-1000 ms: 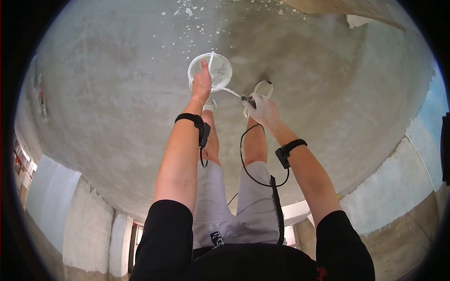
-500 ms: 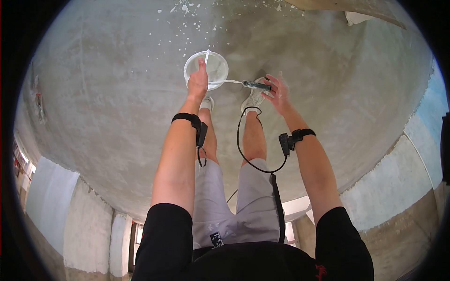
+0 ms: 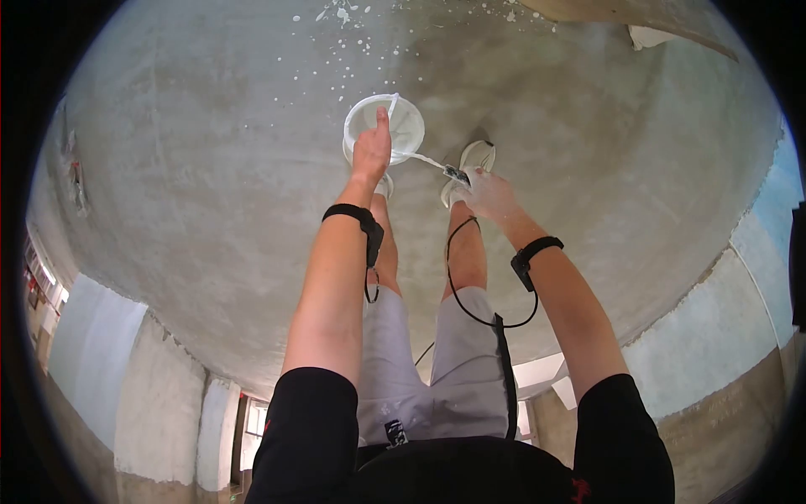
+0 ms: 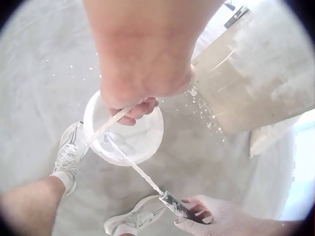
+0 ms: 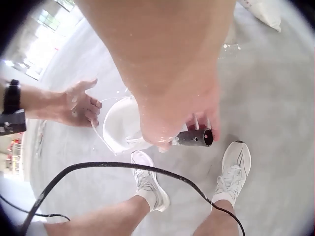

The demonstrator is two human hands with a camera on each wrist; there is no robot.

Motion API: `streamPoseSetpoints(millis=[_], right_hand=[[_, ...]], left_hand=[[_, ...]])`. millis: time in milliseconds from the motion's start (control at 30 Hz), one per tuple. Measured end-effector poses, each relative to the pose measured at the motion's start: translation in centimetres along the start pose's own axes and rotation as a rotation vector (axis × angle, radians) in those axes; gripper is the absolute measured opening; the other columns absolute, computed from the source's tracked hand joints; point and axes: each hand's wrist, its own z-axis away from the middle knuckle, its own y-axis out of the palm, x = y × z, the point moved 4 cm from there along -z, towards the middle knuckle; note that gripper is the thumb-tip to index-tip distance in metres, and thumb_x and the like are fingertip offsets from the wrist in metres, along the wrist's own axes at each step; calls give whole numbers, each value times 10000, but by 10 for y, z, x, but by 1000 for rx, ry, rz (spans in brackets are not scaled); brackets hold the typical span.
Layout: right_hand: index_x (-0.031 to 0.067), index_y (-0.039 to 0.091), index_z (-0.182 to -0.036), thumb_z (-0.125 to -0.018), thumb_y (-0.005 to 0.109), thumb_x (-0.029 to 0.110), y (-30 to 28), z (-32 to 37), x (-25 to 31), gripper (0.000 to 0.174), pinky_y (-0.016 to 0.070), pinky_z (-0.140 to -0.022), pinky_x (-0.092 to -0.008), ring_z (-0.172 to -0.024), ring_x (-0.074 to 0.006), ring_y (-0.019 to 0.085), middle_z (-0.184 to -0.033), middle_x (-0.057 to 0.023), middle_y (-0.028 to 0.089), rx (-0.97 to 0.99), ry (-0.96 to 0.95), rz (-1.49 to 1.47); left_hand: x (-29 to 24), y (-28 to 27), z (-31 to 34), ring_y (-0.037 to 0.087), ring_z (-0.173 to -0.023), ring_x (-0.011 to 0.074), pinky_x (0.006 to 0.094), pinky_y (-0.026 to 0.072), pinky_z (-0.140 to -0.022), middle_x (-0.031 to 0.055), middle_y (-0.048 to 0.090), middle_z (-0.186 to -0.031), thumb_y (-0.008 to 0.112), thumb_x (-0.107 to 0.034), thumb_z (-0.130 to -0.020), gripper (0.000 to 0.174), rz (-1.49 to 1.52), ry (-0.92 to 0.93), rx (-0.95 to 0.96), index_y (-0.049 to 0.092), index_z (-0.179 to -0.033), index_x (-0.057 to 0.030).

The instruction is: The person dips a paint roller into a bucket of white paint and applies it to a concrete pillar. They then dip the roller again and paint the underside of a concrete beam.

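My left hand (image 3: pixel 372 155) grips the bail of a white bucket (image 3: pixel 417 139), its thumb sticking out straight. In the left wrist view the fingers are curled round the white-coated bail (image 4: pixel 112 123). White paint (image 4: pixel 129 142) lies inside the bucket. A thin rod (image 4: pixel 140 172) smeared with paint slants out of it to a black, paint-spattered handle (image 4: pixel 178 205); its lower end is hidden in the paint. My right hand (image 3: pixel 491 195), dusted with white, holds that handle between fingers and thumb, and the handle's hollow end (image 5: pixel 208 137) shows past the fingers.
White paint drops (image 3: pixel 344 59) dot the grey floor (image 3: pixel 252 210) beyond the bucket. My white shoes (image 3: pixel 478 156) stand close behind it. A black cable (image 3: pixel 460 294) loops from the right wrist. A board (image 3: pixel 638 17) and a whitish bag (image 3: pixel 648 36) lie far right.
Half a second ago my right fingers were spread at the handle's end; now they are closed round it. The handle has tilted nearer my body. The left hand keeps its hold on the bail.
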Motion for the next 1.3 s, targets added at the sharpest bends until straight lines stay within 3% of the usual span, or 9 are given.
streamPoseSetpoints(millis=[133, 200, 533, 600, 800, 867, 1033, 1233, 1300], right_hand=[[61, 546, -923, -827, 568, 317, 10, -4, 7, 274, 523, -718, -461, -835, -353, 647, -876, -171, 654, 7, -48, 136], [61, 541, -902, -842, 567, 337, 10, -2, 12, 284, 527, -687, -459, -795, -355, 652, -826, -170, 658, 40, -54, 162], [30, 548, -889, -902, 518, 414, 18, -7, 19, 386, 518, -633, -487, -703, -385, 651, -704, -187, 641, -120, -67, 78], [28, 549, -886, -907, 514, 398, 12, -8, 26, 373, 518, -624, -487, -682, -385, 651, -699, -184, 641, -127, -61, 70], [44, 559, -876, -902, 530, 327, 1, -12, 48, 285, 523, -592, -451, -697, -362, 651, -725, -169, 636, -24, -45, 207], [46, 574, -897, -847, 551, 204, 6, -17, 54, 168, 525, -557, -370, -654, -262, 677, -722, -114, 658, -102, -67, 348], [53, 592, -936, -796, 562, 132, 7, -12, 70, 164, 519, -567, -347, -716, -227, 675, -790, -86, 646, -213, -49, 419], [66, 605, -1054, -783, 569, 136, 0, -10, 57, 282, 461, -708, -373, -863, -209, 612, -885, -63, 605, -337, -77, 476], [73, 603, -1091, -781, 571, 143, -2, -13, 42, 319, 441, -732, -378, -864, -207, 593, -887, -53, 594, -387, -132, 471]], left_hand=[[8, 3, -8, 562, -912, 463, 473, 399, -852, 318, 616, -879, 177, -664, -918, 895, -1, 68, -26, 636, -798, 95], [8, 4, -10, 481, -530, 264, 414, 385, -563, 118, 496, -544, 197, -668, -924, 835, 28, 157, -106, 530, -584, 18], [12, 5, -8, 500, -519, 247, 402, 406, -545, 114, 496, -549, 249, -677, -914, 815, 87, 113, -137, 548, -606, 16], [16, 6, -5, 572, -904, 446, 452, 418, -844, 298, 629, -886, 220, -663, -915, 857, 91, -6, -22, 650, -830, 74], [27, 10, -10, 570, -916, 451, 459, 416, -849, 302, 628, -901, 207, -658, -920, 856, 84, -1, -66, 655, -822, 64], [31, 12, -15, 573, -897, 445, 460, 419, -840, 295, 629, -881, 202, -657, -922, 856, 85, -13, -67, 655, -824, 63], [30, 12, -11, 579, -839, 427, 460, 425, -817, 278, 626, -817, 186, -657, -925, 868, 132, -56, -36, 650, -816, 68], [18, 7, 4, 586, -581, 292, 390, 479, -588, 171, 556, -611, 263, -676, -912, 847, 343, -141, -80, 617, -750, 76], [17, 6, 6, 426, -455, 149, 303, 405, -447, 25, 409, -540, 385, -688, -885, 719, 512, -157, -77, 520, -683, -12]])
